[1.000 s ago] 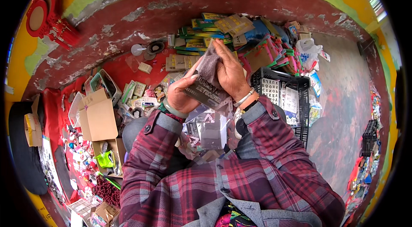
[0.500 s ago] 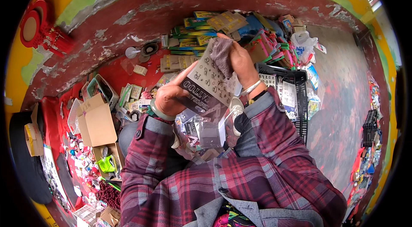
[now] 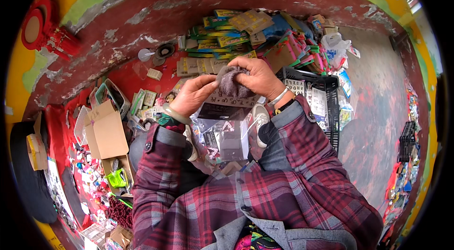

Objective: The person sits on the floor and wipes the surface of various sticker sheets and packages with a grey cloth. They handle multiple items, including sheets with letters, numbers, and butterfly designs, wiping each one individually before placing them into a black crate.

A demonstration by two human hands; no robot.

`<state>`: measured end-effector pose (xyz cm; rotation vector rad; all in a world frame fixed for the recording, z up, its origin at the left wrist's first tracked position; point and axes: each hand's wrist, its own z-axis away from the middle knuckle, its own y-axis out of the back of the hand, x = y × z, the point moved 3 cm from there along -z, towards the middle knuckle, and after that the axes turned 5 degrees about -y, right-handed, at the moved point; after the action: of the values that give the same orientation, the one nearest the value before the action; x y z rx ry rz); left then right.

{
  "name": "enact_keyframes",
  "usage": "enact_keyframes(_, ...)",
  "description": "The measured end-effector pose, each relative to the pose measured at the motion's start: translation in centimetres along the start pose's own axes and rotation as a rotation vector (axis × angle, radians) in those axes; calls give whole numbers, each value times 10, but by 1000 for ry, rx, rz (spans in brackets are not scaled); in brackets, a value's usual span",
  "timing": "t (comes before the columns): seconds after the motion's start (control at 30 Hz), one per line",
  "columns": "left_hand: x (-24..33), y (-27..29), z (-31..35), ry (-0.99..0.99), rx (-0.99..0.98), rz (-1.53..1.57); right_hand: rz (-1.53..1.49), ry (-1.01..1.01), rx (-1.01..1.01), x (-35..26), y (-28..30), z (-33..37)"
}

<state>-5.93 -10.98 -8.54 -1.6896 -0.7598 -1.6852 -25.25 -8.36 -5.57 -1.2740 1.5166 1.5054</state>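
Observation:
A flat packet (image 3: 226, 111) with small black designs and a dark band along its lower edge hangs upright before me, tilted so that its face is foreshortened. Its upper left corner is pinched between the thumb and fingers of my left hand (image 3: 190, 97). My right hand (image 3: 260, 78) grips a crumpled greyish-purple cloth (image 3: 232, 86) at the packet's upper edge, with the cloth covering much of its face. Below the hands, clear plastic packaging (image 3: 231, 142) lies between my shoes (image 3: 259, 124).
To the right stands a black plastic crate (image 3: 334, 113) holding printed packets. Colourful flat packs (image 3: 215, 44) are heaped against the worn red wall. An open cardboard box (image 3: 108, 131) and a plastic basket (image 3: 124, 105) sit at left among scattered small goods.
The packet has tipped and dropped lower, its face now foreshortened. My left hand has shifted from its lower left edge to the top corner; the right hand and cloth have moved slightly down.

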Motion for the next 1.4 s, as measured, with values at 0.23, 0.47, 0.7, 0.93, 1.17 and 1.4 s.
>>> enact_keyframes(0.23, 1, -12, -3, -283, 181, -508, 140, 51, 39, -1, -16, -1)
enact_keyframes(0.47, 13, -4, 2, -399, 325, -466, 25, -25, -104, 3, -7, -2)
enact_keyframes(0.7, 20, 30, 9, -415, 482, -161, 33, -65, -91, -1, 15, 0)
enact_keyframes(0.93, 11, 54, 13, -368, 591, 354, -489, -229, -36, 14, 24, 1)
enact_keyframes(1.17, 1, 41, 8, -346, 636, 492, -793, -311, -43, 16, 12, -2)
enact_keyframes(1.4, -1, 47, 6, -256, 617, 271, -514, -277, 25, 13, 21, -2)
